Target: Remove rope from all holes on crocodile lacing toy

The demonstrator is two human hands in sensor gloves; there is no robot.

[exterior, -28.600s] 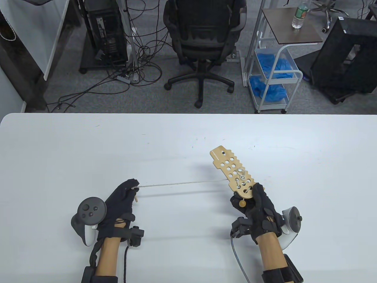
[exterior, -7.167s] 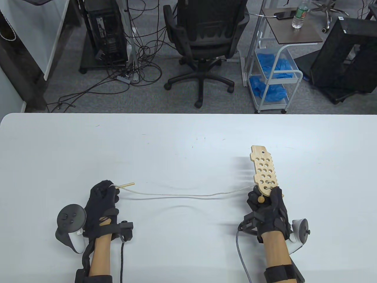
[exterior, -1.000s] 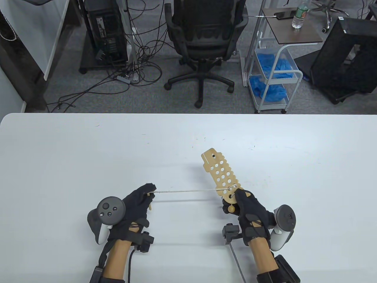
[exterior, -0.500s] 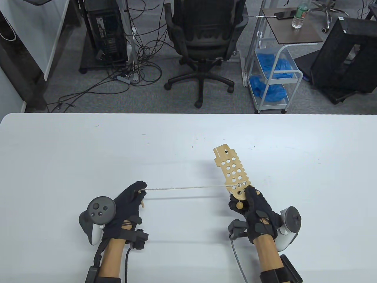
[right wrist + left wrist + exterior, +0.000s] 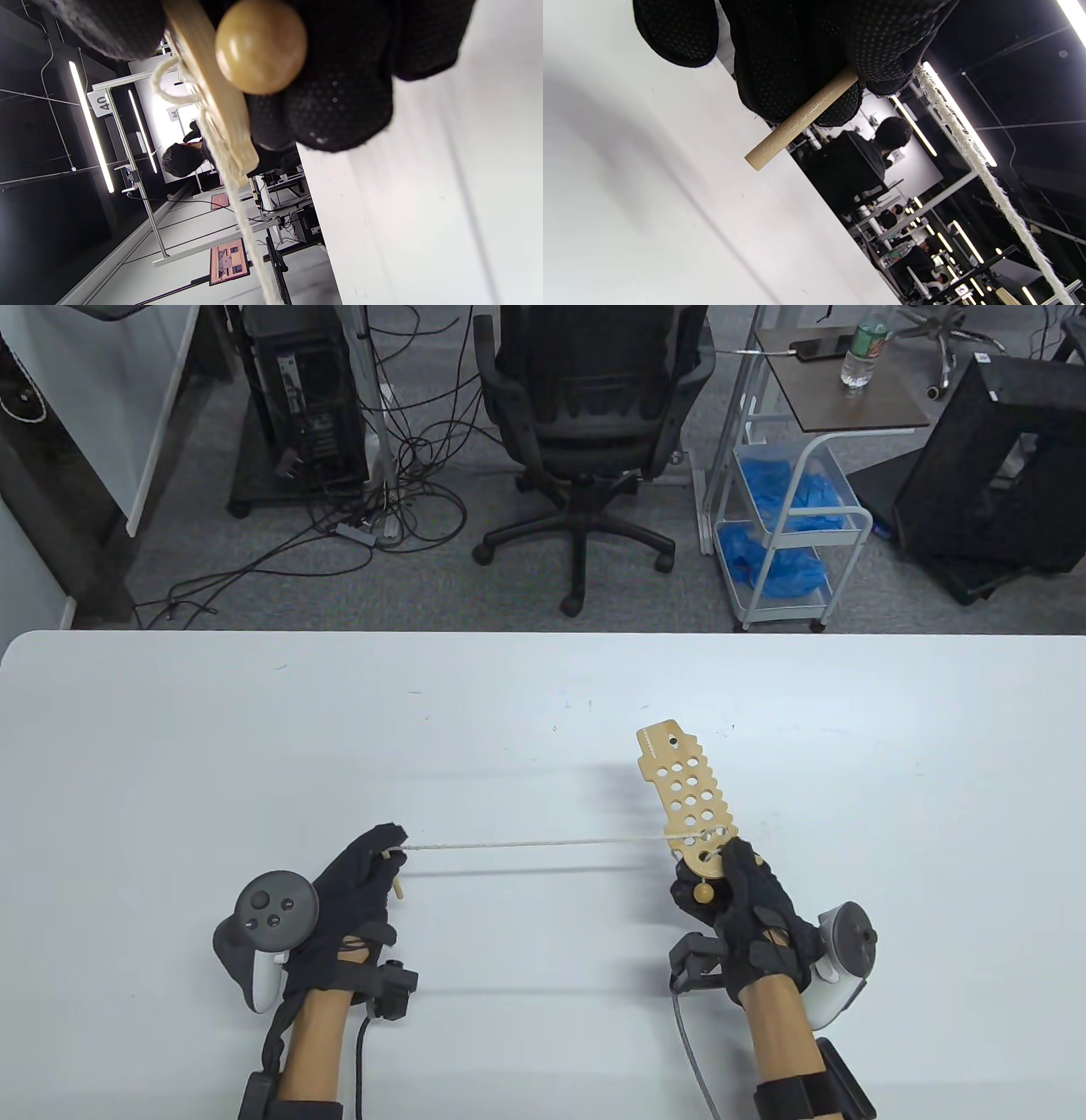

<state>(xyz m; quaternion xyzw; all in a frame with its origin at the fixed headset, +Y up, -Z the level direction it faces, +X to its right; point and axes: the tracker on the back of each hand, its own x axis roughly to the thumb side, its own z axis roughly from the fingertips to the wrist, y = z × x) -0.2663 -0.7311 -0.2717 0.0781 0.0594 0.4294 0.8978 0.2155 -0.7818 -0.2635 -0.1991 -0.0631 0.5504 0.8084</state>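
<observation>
White table [image 5: 212,729], office chair [image 5: 585,415] and cart [image 5: 789,509] behind. Crocodile lacing toy [image 5: 689,802] held up off table, right of centre, gripped at near end by right hand [image 5: 747,912], fingers closed; wooden bead [image 5: 261,44] below grip. Rope [image 5: 534,843] taut leftward, probably through one or two near-end holes. Pinched with wooden needle [image 5: 799,120] by left hand [image 5: 348,899], fingers closed.

The flat pale-tan wooden crocodile lacing board [image 5: 691,806] is dotted with rows of round holes. The off-white twisted rope [image 5: 534,843] ends in a light wooden dowel tip [image 5: 800,120] and a honey-brown round wooden bead [image 5: 260,45]. Both gloves are black, finely dotted; the tabletop [image 5: 254,746] is white.
</observation>
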